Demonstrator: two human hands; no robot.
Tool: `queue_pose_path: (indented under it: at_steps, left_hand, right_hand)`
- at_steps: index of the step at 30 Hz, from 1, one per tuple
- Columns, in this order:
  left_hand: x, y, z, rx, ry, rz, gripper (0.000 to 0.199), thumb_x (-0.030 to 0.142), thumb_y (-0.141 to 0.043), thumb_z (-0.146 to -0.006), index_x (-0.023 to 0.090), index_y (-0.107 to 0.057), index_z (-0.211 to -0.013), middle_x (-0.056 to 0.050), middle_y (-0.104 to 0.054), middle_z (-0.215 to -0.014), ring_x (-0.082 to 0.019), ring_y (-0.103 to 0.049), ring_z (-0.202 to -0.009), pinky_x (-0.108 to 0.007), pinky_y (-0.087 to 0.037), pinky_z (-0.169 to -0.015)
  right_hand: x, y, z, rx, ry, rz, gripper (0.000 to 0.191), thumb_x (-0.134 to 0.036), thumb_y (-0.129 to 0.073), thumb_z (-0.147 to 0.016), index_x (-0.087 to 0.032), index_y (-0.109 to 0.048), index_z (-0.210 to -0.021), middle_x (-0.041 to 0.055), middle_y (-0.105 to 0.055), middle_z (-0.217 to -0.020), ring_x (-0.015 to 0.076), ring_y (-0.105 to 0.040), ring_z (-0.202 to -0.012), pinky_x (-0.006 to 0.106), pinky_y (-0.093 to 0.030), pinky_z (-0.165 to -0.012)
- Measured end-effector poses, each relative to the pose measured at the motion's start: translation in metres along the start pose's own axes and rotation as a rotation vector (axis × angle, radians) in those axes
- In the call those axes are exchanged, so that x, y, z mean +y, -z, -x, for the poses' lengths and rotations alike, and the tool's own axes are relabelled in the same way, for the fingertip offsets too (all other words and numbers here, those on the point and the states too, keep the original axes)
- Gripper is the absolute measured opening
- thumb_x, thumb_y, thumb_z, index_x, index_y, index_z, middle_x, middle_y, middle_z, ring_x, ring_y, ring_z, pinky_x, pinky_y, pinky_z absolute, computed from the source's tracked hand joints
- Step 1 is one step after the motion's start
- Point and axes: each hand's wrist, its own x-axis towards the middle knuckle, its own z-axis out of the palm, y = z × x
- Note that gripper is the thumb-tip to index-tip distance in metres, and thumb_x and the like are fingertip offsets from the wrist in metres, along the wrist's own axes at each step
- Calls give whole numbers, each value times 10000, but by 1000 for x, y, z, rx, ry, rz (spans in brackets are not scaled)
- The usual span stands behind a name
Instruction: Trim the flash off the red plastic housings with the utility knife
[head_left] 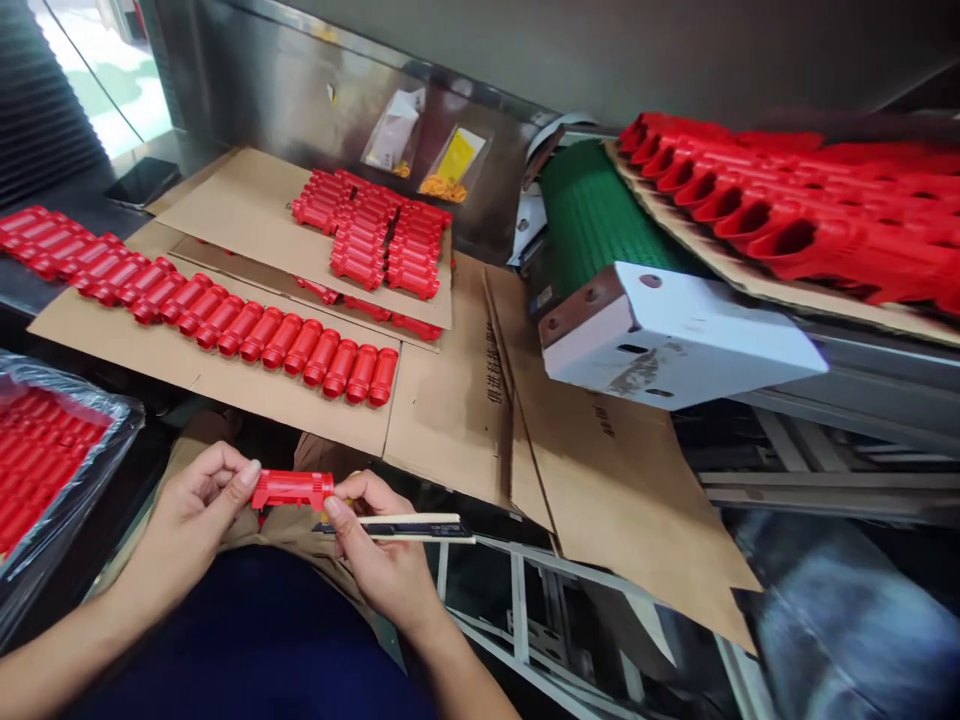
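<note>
My left hand (202, 505) pinches one end of a red plastic tubular part (292, 488) between thumb and fingertips. The part lies level above my lap, with small tabs along its underside. My right hand (382, 540) is closed around a slim, flat black-and-white tool (420, 527) with small print on it; its exact kind is unclear. The thumb and forefinger of that hand meet the right end of the red part. Just beyond both hands, a long row of similar red parts (262, 335) lies along the cardboard's near edge.
Stacked cardboard (232, 195) bears more red parts (390, 225). Behind it are small plastic bags (454, 165) with orange pieces. A green conveyor belt (600, 215) with a white metal bracket (675, 340) juts in at right. A lined bin (120, 415) of red parts stands left.
</note>
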Motion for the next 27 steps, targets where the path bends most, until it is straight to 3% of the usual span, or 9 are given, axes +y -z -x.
queue_pose_path:
  at_steps: [4, 6, 8, 11, 13, 17, 21, 24, 27]
  left_hand:
    - [-7, 2, 2, 37, -231, -9, 110, 347, -798, -960, 241, -803, -988, -36, -729, -916, -154, -691, -803, -214, -565, -713]
    - [-10, 1, 2, 56, -353, 37, 134, 242, -858, -892, 261, -824, -1020, -54, -731, -1057, -180, -728, -940, -237, -603, -811]
    - [-11, -4, -1, 79, -286, 192, 272, 206, -941, -799, 259, -806, -1029, -48, -739, -1044, -186, -743, -929, -252, -626, -816]
    - [-8, -18, -8, 95, 58, 501, 413, 282, -1028, -702, 217, -746, -996, -1, -721, -819, -132, -681, -680, -210, -604, -644]
    - [-5, -25, -13, 108, 189, 623, 426, 334, -1039, -693, 186, -738, -954, 18, -688, -752, -105, -633, -631, -184, -586, -609]
    - [-3, -22, -21, 144, 134, 661, 489, 277, -1058, -665, 173, -793, -1063, -9, -757, -883, -111, -710, -791, -167, -626, -760]
    - [-3, -4, -23, 46, 149, 649, 659, 315, -1018, -744, 252, -742, -1340, -76, -835, -1041, -197, -812, -856, -293, -693, -797]
    - [-3, 2, -22, -14, 172, 644, 522, 337, -999, -771, 229, -746, -1214, -113, -852, -1079, -225, -837, -788, -316, -703, -746]
    - [-4, 1, -18, -41, 140, 639, 425, 344, -979, -796, 207, -737, -1117, -117, -849, -1126, -226, -836, -777, -307, -702, -722]
  right_hand:
    - [-1, 0, -2, 95, 98, 154, 290, -347, -619, -1058, -210, -642, -803, -15, -611, -704, 136, -558, -628, 259, -419, -589]
    - [-2, -3, -3, 111, 87, 135, 287, -341, -615, -1063, -210, -639, -809, -27, -601, -684, 125, -546, -600, 251, -415, -576]
    - [-1, -9, -4, 101, 85, 85, 259, -334, -620, -1064, -211, -644, -837, -36, -599, -684, 115, -543, -575, 241, -420, -559]
    - [3, -22, -4, 98, 225, 129, 188, -289, -641, -1051, -210, -665, -882, -16, -630, -734, 126, -574, -622, 248, -459, -599]
    - [7, -30, -5, 106, 340, 172, 169, -263, -638, -1051, -208, -676, -896, -5, -639, -744, 136, -585, -648, 258, -480, -626]
    - [11, -28, -9, 43, 372, 209, 251, -272, -625, -1077, -209, -689, -843, 13, -674, -746, 154, -657, -684, 262, -556, -650]
    - [2, -4, -8, 80, 497, 299, 105, -143, -689, -1039, -181, -778, -1081, 121, -814, -1078, 236, -794, -1098, 322, -675, -939]
    - [-7, 5, -5, 43, 660, 233, 328, -40, -697, -1004, -152, -744, -1309, 165, -808, -1256, 216, -813, -1125, 295, -692, -974]
    - [-9, 2, -4, -15, 697, 98, 314, -71, -726, -1010, -150, -756, -1312, 142, -832, -1202, 202, -829, -1075, 274, -705, -954]
